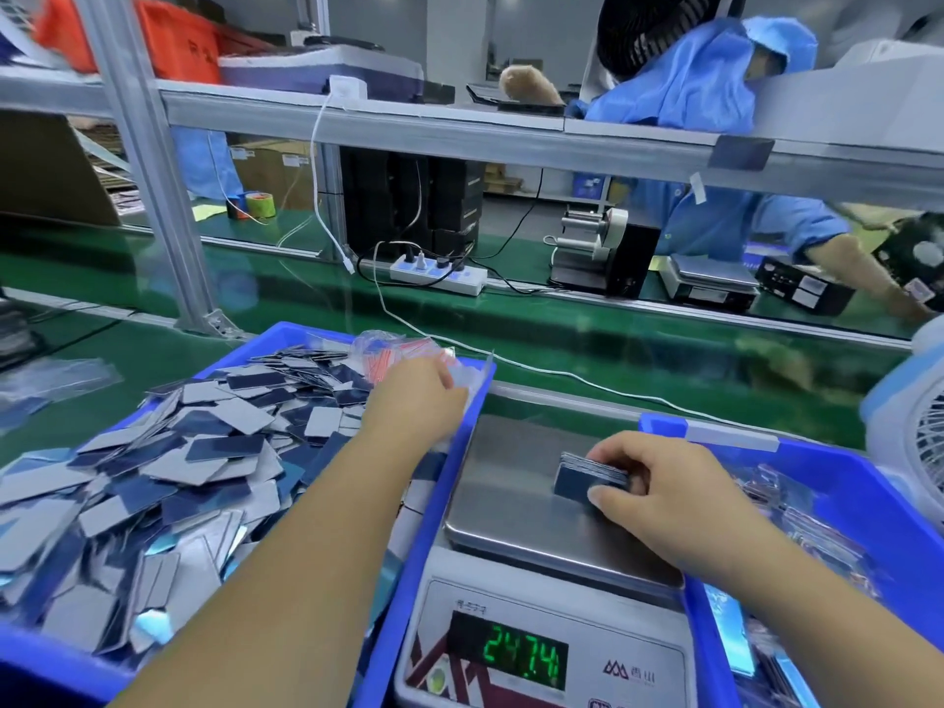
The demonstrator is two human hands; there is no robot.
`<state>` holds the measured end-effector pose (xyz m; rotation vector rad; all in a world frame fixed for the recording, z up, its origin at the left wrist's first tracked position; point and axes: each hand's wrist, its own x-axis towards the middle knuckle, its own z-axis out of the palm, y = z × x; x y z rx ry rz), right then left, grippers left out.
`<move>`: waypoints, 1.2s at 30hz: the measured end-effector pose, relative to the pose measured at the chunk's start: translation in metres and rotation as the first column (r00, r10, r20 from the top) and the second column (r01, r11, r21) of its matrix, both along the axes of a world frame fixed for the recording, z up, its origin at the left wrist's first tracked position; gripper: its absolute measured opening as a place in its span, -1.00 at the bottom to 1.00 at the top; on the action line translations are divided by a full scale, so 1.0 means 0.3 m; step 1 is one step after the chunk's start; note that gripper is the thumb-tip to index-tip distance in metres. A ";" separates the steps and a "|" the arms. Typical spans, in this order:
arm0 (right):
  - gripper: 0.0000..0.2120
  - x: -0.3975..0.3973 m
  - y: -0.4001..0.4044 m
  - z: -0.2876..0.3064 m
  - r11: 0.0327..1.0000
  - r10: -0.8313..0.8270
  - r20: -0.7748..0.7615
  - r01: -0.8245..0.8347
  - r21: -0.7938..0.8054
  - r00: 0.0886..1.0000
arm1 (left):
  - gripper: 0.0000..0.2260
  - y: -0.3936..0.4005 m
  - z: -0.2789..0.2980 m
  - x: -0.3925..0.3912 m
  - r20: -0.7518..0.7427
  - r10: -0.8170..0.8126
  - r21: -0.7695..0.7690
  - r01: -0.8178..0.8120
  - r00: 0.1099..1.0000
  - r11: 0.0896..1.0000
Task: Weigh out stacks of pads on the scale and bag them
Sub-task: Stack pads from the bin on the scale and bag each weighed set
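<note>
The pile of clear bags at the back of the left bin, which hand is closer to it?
Left. The left hand reaches onto the clear bags at the far corner of the blue bin. The right hand is off to the side, gripping a stack of pads on the scale.

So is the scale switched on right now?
On. The scale's green display is lit with digits while the right hand grips the pad stack on its platter.

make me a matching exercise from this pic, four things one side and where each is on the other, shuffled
Things:
1. stack of pads
2. loose pads
3. empty bags
4. power strip

Places:
A. far corner of the left blue bin, under the left hand
B. on the green belt
C. on the scale platform, gripped by the right hand
D. heaped across the left blue bin

Pairs: 1-C, 2-D, 3-A, 4-B
</note>
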<state>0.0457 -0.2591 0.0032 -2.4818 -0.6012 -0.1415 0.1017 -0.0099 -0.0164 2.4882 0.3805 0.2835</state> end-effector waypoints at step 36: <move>-0.80 0.010 -0.016 0.024 0.474 0.240 -0.347 0.203 0.857 0.906 | -0.85 -0.172 0.083 -0.110 0.426 -0.498 -0.804 0.569 0.755 0.175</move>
